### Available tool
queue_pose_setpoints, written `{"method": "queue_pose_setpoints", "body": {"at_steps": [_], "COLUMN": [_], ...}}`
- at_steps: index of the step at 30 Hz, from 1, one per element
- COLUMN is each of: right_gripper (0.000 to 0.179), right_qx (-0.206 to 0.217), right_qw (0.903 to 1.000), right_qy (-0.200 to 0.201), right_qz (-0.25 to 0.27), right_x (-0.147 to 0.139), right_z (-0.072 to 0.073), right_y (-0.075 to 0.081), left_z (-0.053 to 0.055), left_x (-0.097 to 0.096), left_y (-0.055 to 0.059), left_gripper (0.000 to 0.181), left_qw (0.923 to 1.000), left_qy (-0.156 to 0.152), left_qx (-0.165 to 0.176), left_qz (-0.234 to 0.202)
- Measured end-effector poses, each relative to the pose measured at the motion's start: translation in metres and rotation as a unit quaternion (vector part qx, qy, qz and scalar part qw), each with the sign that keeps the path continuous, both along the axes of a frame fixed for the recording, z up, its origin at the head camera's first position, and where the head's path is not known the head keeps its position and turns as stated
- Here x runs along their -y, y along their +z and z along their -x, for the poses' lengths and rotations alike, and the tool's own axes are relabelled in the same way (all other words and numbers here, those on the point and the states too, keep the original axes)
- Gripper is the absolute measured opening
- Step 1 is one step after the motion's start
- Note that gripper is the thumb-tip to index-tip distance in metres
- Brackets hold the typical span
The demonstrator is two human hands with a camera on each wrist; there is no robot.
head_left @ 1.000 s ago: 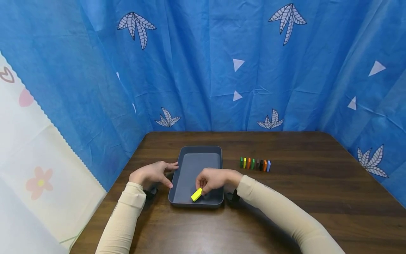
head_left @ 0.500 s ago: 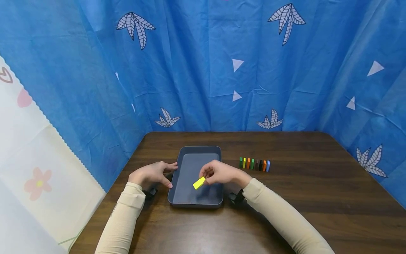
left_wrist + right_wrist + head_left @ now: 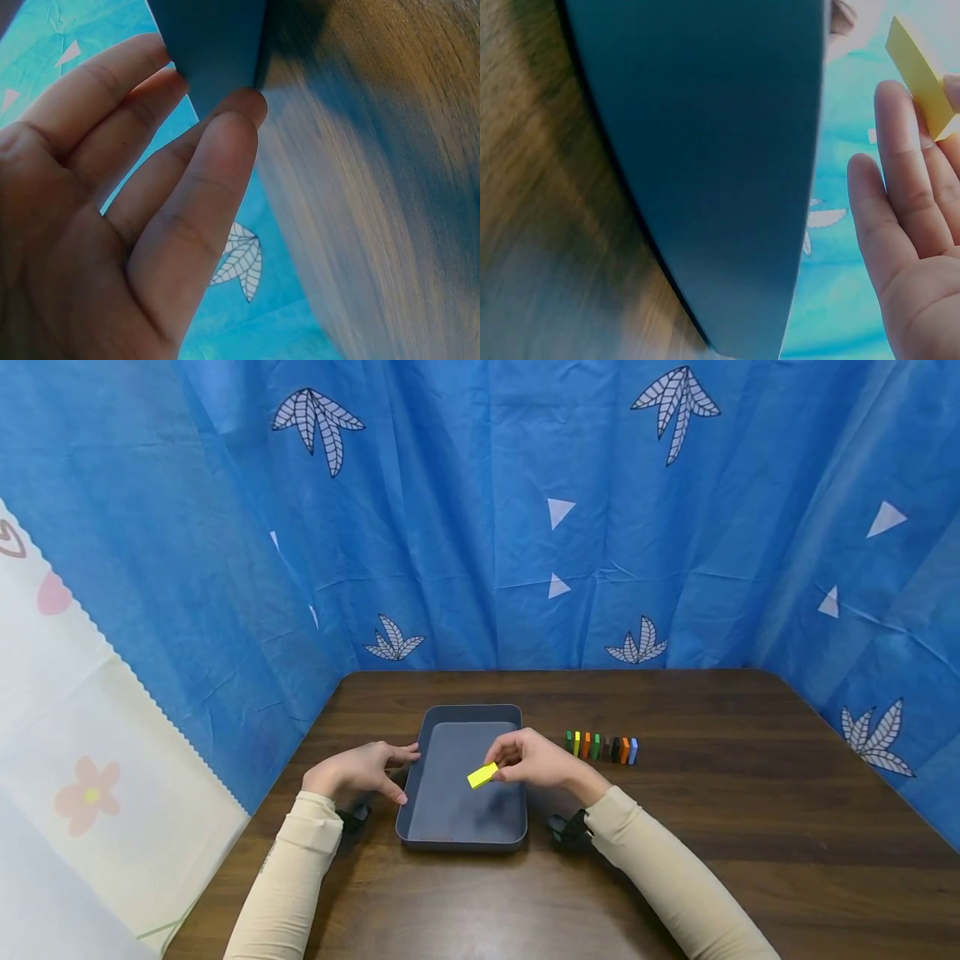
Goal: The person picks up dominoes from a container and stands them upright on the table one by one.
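A yellow rectangular block point(image 3: 482, 776) is pinched between the thumb and fingers of my right hand point(image 3: 534, 760), held above the right half of a dark grey tray point(image 3: 459, 793). In the right wrist view the yellow block point(image 3: 921, 79) slants at the fingertips, beyond the tray's outer wall point(image 3: 697, 165). My left hand point(image 3: 363, 772) is at the tray's left side, its fingers and thumb extended to the rim. The left wrist view shows the fingertips of that left hand point(image 3: 142, 187) touching the tray's wall point(image 3: 214, 45).
Right of the tray, several small upright blocks point(image 3: 597, 746) in green, yellow, orange, brown, black and blue stand in a row on the brown wooden table point(image 3: 712, 793). Blue curtains point(image 3: 465, 527) hang behind the table, and a white flowered cloth point(image 3: 90, 735) is at the left.
My right hand has lifted the yellow block from the tray's near end and carried it back and to the right. The left hand stays at the tray's left side.
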State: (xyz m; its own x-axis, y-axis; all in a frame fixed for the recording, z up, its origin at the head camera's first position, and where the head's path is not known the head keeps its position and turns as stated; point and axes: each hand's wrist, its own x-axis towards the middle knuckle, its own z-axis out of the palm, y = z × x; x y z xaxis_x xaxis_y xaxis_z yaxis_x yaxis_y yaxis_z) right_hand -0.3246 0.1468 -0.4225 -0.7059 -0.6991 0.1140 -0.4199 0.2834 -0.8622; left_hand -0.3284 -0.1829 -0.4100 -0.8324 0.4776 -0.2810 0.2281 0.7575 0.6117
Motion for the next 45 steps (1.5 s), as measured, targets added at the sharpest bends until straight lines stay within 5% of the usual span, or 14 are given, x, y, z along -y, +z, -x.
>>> {"method": "queue_pose_setpoints", "body": {"at_steps": [7,13,19,28,41,45], "right_gripper": [0.024,0.027,0.021,0.022,0.027,0.027], "right_qx": [0.0,-0.002,0.001,-0.025,-0.048,-0.048], "right_qw": [0.9997,0.9982,0.9944,0.9955,0.9925,0.99], "right_qy": [-0.011,-0.019,-0.035,-0.063,-0.091,-0.114], "right_qz": [0.023,0.057,0.099,0.066,0.066,0.069], "right_x": [-0.011,-0.021,-0.031,-0.046,-0.066,-0.076], "right_z": [-0.003,-0.003,-0.002,-0.003,-0.004,-0.005], "right_y": [0.003,0.003,0.005,0.012,0.025,0.026], "left_z": [-0.001,0.0,0.001,-0.001,0.0,0.0], "left_x": [0.0,0.001,0.001,-0.002,0.0,-0.001], "left_y": [-0.001,-0.001,0.0,0.001,0.002,0.001], "left_gripper": [0.087,0.084,0.085,0.085,0.085,0.086], "left_qw": [0.9981,0.9999,0.9998,0.9989,0.9999,0.9998], "left_qy": [0.02,-0.009,-0.015,0.011,-0.011,-0.001], "left_qx": [0.042,-0.003,-0.008,0.031,0.002,0.017], "left_qz": [-0.039,-0.004,-0.001,-0.033,0.002,-0.012]}}
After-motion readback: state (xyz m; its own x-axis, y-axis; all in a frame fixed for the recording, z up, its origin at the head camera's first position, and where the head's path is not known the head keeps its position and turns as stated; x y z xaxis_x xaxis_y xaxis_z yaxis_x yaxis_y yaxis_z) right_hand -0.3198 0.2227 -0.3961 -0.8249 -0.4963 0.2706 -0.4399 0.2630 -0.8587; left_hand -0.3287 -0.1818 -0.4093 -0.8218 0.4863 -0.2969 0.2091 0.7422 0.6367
